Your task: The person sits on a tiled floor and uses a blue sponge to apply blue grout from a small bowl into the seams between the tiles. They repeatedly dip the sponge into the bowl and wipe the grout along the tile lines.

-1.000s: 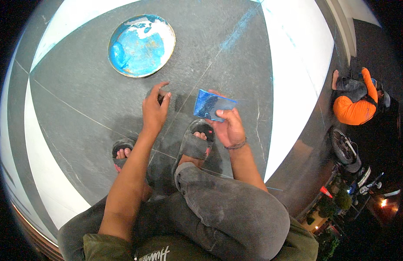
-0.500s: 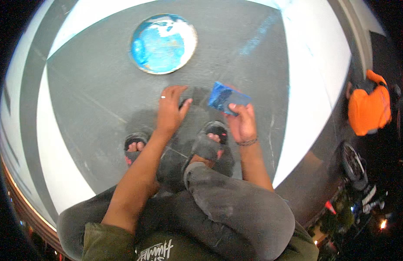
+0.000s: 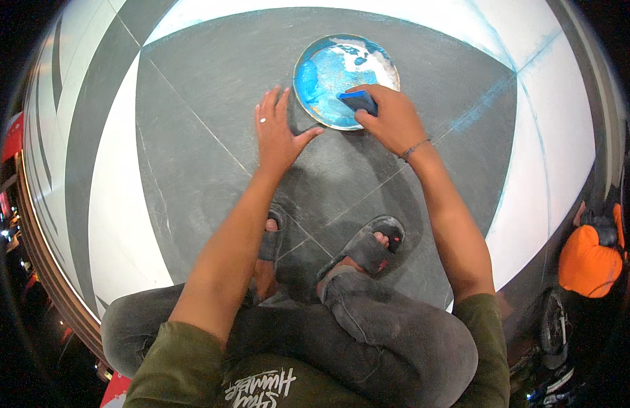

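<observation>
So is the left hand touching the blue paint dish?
Apart. The head view shows the left hand flat on the grey floor, with a strip of floor between its thumb and the dish rim.

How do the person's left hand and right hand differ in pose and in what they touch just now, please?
The left hand lies flat and open on the grey floor, fingers spread; the right hand is curled round a blue pad. The left hand holds nothing, beside the round dish; the right hand presses its pad into the dish. The left hand wears a ring, the right hand's wrist a thin band. Both reach forward past the sandals.
</observation>
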The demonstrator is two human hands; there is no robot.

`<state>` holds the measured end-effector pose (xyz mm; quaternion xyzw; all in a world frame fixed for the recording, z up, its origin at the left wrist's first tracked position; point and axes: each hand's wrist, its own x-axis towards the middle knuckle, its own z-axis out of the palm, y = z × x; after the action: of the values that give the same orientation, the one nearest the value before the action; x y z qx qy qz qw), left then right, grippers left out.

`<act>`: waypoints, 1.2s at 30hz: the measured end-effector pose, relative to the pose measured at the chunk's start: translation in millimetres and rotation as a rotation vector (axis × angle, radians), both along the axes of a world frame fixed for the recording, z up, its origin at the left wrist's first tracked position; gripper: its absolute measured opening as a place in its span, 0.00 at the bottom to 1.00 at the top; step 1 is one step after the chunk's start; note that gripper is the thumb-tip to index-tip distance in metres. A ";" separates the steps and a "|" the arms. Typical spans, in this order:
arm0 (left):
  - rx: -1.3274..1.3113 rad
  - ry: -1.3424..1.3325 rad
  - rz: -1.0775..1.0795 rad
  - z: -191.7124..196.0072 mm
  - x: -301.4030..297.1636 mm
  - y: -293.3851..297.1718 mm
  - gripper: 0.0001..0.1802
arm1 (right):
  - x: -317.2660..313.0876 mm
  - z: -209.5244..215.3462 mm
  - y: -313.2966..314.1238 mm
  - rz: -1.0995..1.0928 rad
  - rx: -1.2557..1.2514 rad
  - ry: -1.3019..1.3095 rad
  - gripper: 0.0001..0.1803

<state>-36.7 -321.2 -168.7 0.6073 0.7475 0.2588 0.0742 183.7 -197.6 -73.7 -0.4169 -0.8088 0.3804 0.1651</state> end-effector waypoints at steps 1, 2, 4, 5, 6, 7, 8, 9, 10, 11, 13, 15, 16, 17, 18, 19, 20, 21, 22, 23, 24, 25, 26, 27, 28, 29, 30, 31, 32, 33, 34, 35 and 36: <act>-0.023 0.032 -0.023 -2.6 1.2 5.0 0.59 | -8.3 -3.0 2.7 0.010 0.002 -0.056 0.19; -0.038 0.070 -0.020 -6.3 1.4 5.2 0.60 | -17.2 -6.5 4.0 0.019 -0.002 -0.114 0.19; -0.066 0.144 -0.019 -13.0 1.5 6.7 0.62 | -32.9 -11.4 7.4 0.007 0.024 -0.112 0.19; -0.075 0.161 -0.010 -14.8 1.1 5.6 0.61 | -38.5 -14.4 6.7 0.002 0.035 -0.114 0.19; -0.084 0.179 -0.003 -16.0 -0.1 5.0 0.61 | -42.6 -17.7 5.5 0.002 0.019 -0.131 0.19; -0.091 0.197 0.005 -16.7 -0.8 4.5 0.60 | -46.2 -20.7 4.1 0.002 0.004 -0.147 0.20; -0.102 0.202 0.009 -16.9 0.1 6.8 0.59 | -49.8 -19.6 6.8 0.002 -0.003 -0.163 0.21; -0.112 0.208 0.014 -16.2 2.0 7.0 0.59 | -51.8 -17.3 8.0 -0.014 -0.066 -0.216 0.21; -0.122 0.215 0.018 -15.1 2.9 7.2 0.58 | -52.9 -13.4 8.1 -0.029 -0.130 -0.269 0.22; -0.112 0.203 0.019 -15.2 3.2 7.0 0.57 | -54.3 -10.4 9.1 -0.044 -0.194 -0.321 0.22; -0.092 0.183 0.022 -15.0 1.9 6.0 0.57 | -58.1 -9.8 14.5 -0.022 -0.225 -0.326 0.22; -0.126 0.173 0.021 -12.5 3.7 8.3 0.56 | -58.7 -14.6 17.3 -0.016 -0.249 -0.316 0.22; -0.143 0.169 0.022 -11.2 4.5 8.9 0.56 | -60.2 -20.6 18.3 -0.017 -0.258 -0.299 0.23; -0.153 0.168 0.019 -10.4 3.7 9.1 0.56 | -63.7 -24.8 19.5 -0.016 -0.264 -0.275 0.23; -0.164 0.166 0.017 -9.7 3.7 9.0 0.56 | -64.9 -27.0 19.4 -0.033 -0.293 -0.258 0.23; -0.174 0.164 0.015 -9.1 3.7 8.8 0.56 | -64.9 -28.1 18.9 -0.049 -0.322 -0.242 0.23; -0.175 0.172 0.017 -9.0 3.1 8.8 0.56 | -65.3 -29.5 19.7 -0.064 -0.349 -0.225 0.24; -0.175 0.179 0.019 -9.1 2.6 8.7 0.56 | -65.9 -32.1 20.8 -0.073 -0.377 -0.195 0.24; -0.176 0.186 0.021 -9.2 2.0 8.3 0.56 | -66.0 -35.4 21.4 -0.082 -0.405 -0.166 0.24; -0.178 0.181 0.023 -9.0 2.7 8.8 0.56 | -65.1 -38.4 22.1 -0.095 -0.431 -0.140 0.25; -0.179 0.175 0.024 -8.7 3.5 9.1 0.56 | -64.3 -42.1 22.4 -0.108 -0.437 -0.117 0.25; -0.181 0.169 0.025 -8.5 4.1 9.5 0.56 | -63.5 -46.2 22.6 -0.121 -0.442 -0.094 0.25; -0.176 0.171 0.024 -8.7 3.9 9.5 0.56 | -64.4 -47.3 23.0 -0.134 -0.447 -0.070 0.25; -0.171 0.173 0.023 -8.8 3.9 9.4 0.55 | -64.9 -48.1 23.3 -0.151 -0.483 -0.059 0.25; -0.166 0.174 0.021 -8.8 4.4 9.2 0.55 | -65.3 -48.6 23.5 -0.169 -0.517 -0.048 0.26; -0.174 0.176 0.021 -9.0 3.8 8.7 0.55 | -66.5 -48.1 23.9 -0.187 -0.551 -0.034 0.26; -0.182 0.178 0.021 -8.9 3.3 7.8 0.55 | -66.7 -48.5 23.4 -0.194 -0.558 -0.009 0.25; -0.190 0.179 0.020 -9.0 3.3 6.9 0.55 | -66.4 -49.5 22.3 -0.202 -0.565 0.016 0.24; -0.186 0.176 0.025 -8.9 3.8 7.5 0.55 | -65.5 -49.8 21.9 -0.212 -0.569 0.041 0.24; -0.181 0.173 0.029 -8.8 4.7 7.9 0.56 | -62.6 -52.6 20.8 -0.233 -0.607 0.092 0.22; -0.177 0.169 0.033 -8.8 5.8 8.1 0.56 | -57.7 -56.8 19.5 -0.254 -0.645 0.143 0.20; -0.175 0.174 0.033 -8.2 6.3 8.8 0.57 | -54.9 -53.5 21.5 -0.272 -0.680 0.195 0.19; -0.173 0.177 0.032 -7.2 6.2 8.7 0.57 | -49.8 -49.3 23.1 -0.318 -0.756 0.223 0.17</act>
<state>-30.5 -312.5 -175.8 0.6070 0.7803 0.1398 0.0559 133.8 -174.5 -123.0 -0.5241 -0.5153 0.6627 0.1437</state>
